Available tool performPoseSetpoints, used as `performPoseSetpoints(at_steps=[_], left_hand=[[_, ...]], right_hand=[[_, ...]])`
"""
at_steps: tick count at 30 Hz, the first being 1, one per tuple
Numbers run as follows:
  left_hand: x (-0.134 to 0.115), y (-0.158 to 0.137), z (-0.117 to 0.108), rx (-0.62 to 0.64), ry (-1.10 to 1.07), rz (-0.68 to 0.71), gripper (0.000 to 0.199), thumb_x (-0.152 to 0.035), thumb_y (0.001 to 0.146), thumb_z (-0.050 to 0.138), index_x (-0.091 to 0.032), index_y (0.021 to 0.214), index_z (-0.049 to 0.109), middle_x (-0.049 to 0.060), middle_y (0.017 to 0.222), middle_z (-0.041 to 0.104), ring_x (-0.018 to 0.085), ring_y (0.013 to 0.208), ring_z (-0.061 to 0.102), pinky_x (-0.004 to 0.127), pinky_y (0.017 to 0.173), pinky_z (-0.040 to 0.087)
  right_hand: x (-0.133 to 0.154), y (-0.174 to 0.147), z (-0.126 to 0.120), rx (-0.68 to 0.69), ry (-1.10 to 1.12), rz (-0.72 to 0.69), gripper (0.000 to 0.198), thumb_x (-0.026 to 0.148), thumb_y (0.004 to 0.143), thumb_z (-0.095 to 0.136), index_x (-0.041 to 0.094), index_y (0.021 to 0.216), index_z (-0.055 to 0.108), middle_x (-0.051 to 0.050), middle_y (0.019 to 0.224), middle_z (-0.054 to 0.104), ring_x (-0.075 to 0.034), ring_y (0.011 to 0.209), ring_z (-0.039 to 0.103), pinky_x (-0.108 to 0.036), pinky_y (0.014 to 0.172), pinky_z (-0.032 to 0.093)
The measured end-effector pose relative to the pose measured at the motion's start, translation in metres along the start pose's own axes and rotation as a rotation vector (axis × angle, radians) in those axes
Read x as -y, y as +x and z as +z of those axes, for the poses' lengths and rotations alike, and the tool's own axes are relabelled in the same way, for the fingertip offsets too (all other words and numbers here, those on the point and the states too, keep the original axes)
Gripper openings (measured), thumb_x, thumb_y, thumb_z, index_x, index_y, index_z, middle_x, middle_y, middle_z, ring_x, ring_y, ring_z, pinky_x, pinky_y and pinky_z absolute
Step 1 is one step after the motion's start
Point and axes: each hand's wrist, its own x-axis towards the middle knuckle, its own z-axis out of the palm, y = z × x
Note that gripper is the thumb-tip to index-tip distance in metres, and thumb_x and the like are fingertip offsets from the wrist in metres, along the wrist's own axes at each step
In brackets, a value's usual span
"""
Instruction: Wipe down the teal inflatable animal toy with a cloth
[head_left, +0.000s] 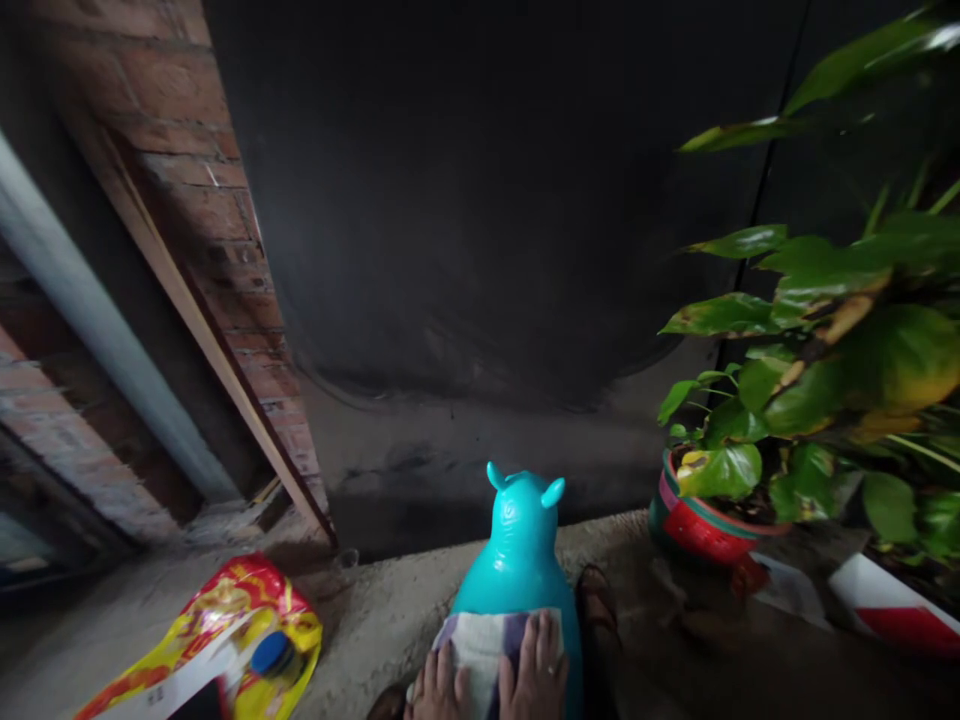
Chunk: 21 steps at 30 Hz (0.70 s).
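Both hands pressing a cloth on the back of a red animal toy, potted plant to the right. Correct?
Not quite: the head view shows the animal toy is teal, not red. Left hand and right hand do press the cloth on its back; potted plant stands right.

A teal toy [517, 560] stands upright at the bottom centre of the frame, on the pale concrete floor. It is a glossy, rounded animal figure with a plump body, a smaller head and two short ears pointing up, and it faces away toward the dark wall. A cloth [484, 645], white with purple and grey patches, lies pressed flat against the toy's lower back, at the very bottom edge of the frame.
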Motion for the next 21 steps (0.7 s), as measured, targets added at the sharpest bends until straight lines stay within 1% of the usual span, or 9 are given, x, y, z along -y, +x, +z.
performPoseSetpoints(at_steps=[2,5,7,10,13,15,18,21], left_hand=[[-0.012,0.003,-0.018,0.077,0.067,-0.01,0.052,-0.029,0.095,0.023,-0.023,0.144,0.04,0.005,0.151,0.047,0.021,0.135,0.048,0.041,0.109,0.044],[-0.032,0.015,-0.037,0.139,0.138,0.039,0.054,-0.03,0.097,0.02,-0.019,0.148,0.032,0.007,0.156,0.039,0.021,0.138,0.044,0.037,0.113,0.039],[-0.042,0.026,-0.043,0.161,0.136,0.068,0.055,-0.031,0.098,0.016,-0.017,0.149,0.027,0.009,0.159,0.033,0.021,0.14,0.041,0.037,0.114,0.036],[-0.049,0.041,-0.041,0.199,0.083,0.099,0.056,-0.032,0.098,0.012,-0.017,0.151,0.022,0.008,0.162,0.027,0.02,0.144,0.035,0.038,0.118,0.03],[-0.048,0.047,-0.033,0.2,0.052,0.119,0.057,-0.032,0.098,0.01,-0.016,0.151,0.02,0.008,0.162,0.024,0.02,0.147,0.027,0.039,0.12,0.026],[-0.047,0.045,-0.029,0.186,0.052,0.126,0.056,-0.031,0.098,0.01,-0.016,0.151,0.019,0.009,0.163,0.023,0.019,0.148,0.027,0.038,0.12,0.026],[-0.048,0.041,-0.028,0.166,0.062,0.114,0.055,-0.029,0.098,0.013,-0.017,0.151,0.023,0.009,0.162,0.026,0.019,0.145,0.031,0.036,0.119,0.029],[-0.05,0.034,-0.024,0.118,0.081,0.09,0.054,-0.028,0.097,0.018,-0.019,0.149,0.028,0.009,0.159,0.033,0.021,0.14,0.04,0.038,0.115,0.035]], right_hand=[[-0.004,0.02,0.006,0.034,0.008,-0.018,0.072,0.049,0.099,0.026,0.012,0.155,0.0,-0.025,0.144,0.044,-0.041,0.135,0.04,-0.059,0.092,0.044],[-0.011,0.049,0.014,0.109,0.032,-0.036,0.07,0.049,0.1,0.021,0.011,0.155,0.001,-0.022,0.154,0.03,-0.038,0.142,0.029,-0.057,0.098,0.043],[-0.015,0.063,0.019,0.146,0.051,-0.043,0.071,0.05,0.1,0.02,0.009,0.154,0.0,-0.022,0.158,0.019,-0.037,0.145,0.023,-0.055,0.102,0.041],[-0.019,0.071,0.026,0.187,0.072,-0.038,0.075,0.053,0.1,0.024,0.008,0.154,-0.001,-0.022,0.16,0.012,-0.037,0.146,0.017,-0.055,0.107,0.038],[-0.023,0.068,0.028,0.192,0.065,-0.036,0.075,0.054,0.1,0.025,0.008,0.154,0.0,-0.022,0.16,0.01,-0.036,0.146,0.017,-0.054,0.108,0.036],[-0.024,0.064,0.028,0.182,0.041,-0.05,0.074,0.053,0.1,0.024,0.007,0.154,0.001,-0.023,0.16,0.011,-0.036,0.146,0.016,-0.054,0.108,0.037],[-0.025,0.062,0.028,0.149,0.006,-0.069,0.071,0.049,0.1,0.022,0.006,0.154,0.003,-0.024,0.159,0.015,-0.036,0.146,0.018,-0.053,0.107,0.038],[-0.026,0.058,0.028,0.083,-0.019,-0.063,0.071,0.049,0.101,0.02,0.005,0.154,0.003,-0.025,0.156,0.023,-0.037,0.143,0.027,-0.053,0.102,0.042]])
